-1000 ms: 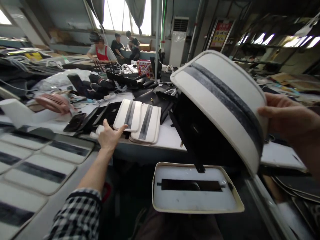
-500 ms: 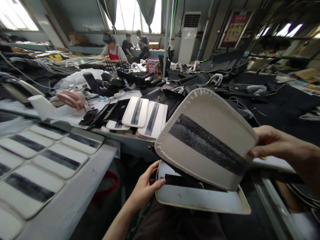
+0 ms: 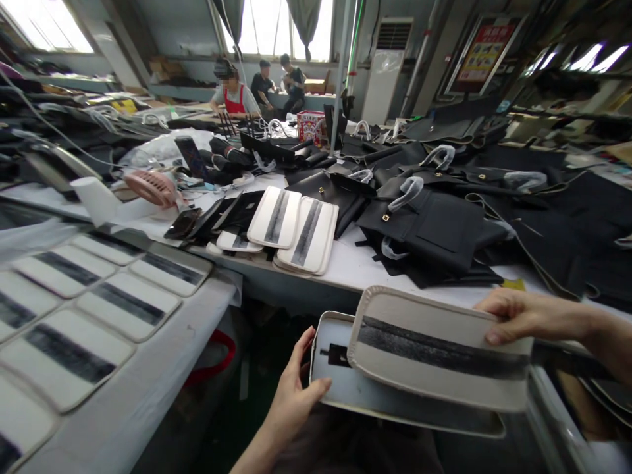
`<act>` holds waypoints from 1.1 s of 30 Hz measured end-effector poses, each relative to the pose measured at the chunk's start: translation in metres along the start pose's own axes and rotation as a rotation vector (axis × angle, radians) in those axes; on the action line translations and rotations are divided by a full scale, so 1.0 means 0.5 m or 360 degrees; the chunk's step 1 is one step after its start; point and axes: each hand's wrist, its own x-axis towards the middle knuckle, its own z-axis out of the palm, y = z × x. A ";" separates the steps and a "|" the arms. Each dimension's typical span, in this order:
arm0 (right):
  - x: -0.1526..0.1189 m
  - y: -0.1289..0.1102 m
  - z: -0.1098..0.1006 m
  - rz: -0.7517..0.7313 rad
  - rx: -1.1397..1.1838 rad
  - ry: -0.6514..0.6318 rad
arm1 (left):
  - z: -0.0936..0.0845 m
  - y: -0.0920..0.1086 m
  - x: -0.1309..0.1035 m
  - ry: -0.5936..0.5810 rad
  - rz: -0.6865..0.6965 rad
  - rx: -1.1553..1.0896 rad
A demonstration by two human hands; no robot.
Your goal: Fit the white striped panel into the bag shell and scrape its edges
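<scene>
Clock positions from the wearer. Pale grey, flat-topped table (image 3: 170, 349), 10 o'clock: white, round-cornered panels with dark stripes (image 3: 143, 289). Long white-topped worktable (image 3: 351, 263): pink plastic fan (image 3: 153, 187), 11; overlapping white, dark-striped panels (image 3: 264, 217), 12; heaped black bags (image 3: 434, 224), 1–2.

The left hand (image 3: 295, 394) and right hand (image 3: 518, 317) are bare, and dark cloth (image 3: 368, 447) covers the lap (image 3: 395, 454).

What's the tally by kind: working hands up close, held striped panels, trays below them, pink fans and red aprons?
Hands: 2, the left hand and the right hand
Held panel: 1
Tray: 1
Pink fan: 1
Red apron: 1
Total: 6
</scene>
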 end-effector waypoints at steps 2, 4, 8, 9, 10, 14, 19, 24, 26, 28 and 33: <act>0.004 -0.002 -0.001 0.0031 0.0019 -0.0038 | 0.002 -0.001 0.000 0.0000 -0.0022 -0.0013; 0.019 -0.007 0.003 0.0023 0.0023 -0.0075 | 0.003 -0.003 0.000 0.0004 -0.0028 -0.0030; 0.073 -0.018 0.026 -0.0027 0.0044 -0.0159 | 0.005 -0.003 -0.004 0.0019 -0.0016 -0.0054; 0.087 -0.019 0.031 -0.0033 0.0060 -0.0184 | 0.005 -0.002 -0.005 0.0028 -0.0010 -0.0052; 0.101 -0.018 0.034 -0.0034 0.0076 -0.0209 | 0.005 -0.001 -0.007 0.0035 -0.0008 -0.0046; 0.141 -0.002 0.019 0.0041 0.0122 -0.0358 | 0.006 0.001 -0.011 0.0049 -0.0033 -0.0027; 0.154 0.018 -0.009 -0.0027 0.0099 -0.0221 | 0.006 0.004 -0.008 -0.0019 -0.0042 -0.0100; 0.152 0.021 -0.011 0.0027 0.0013 -0.0311 | 0.006 0.006 -0.008 -0.0018 -0.0087 -0.0094; 0.146 0.015 -0.020 -0.0036 -0.0020 -0.0253 | 0.005 0.003 -0.009 -0.0037 -0.0067 -0.0113; 0.138 0.007 -0.033 -0.0055 -0.0058 -0.0241 | 0.003 -0.002 -0.009 -0.0057 -0.0039 -0.0113; 0.139 -0.002 -0.043 -0.0077 -0.0060 -0.0237 | 0.002 -0.006 -0.008 -0.0081 -0.0023 -0.0128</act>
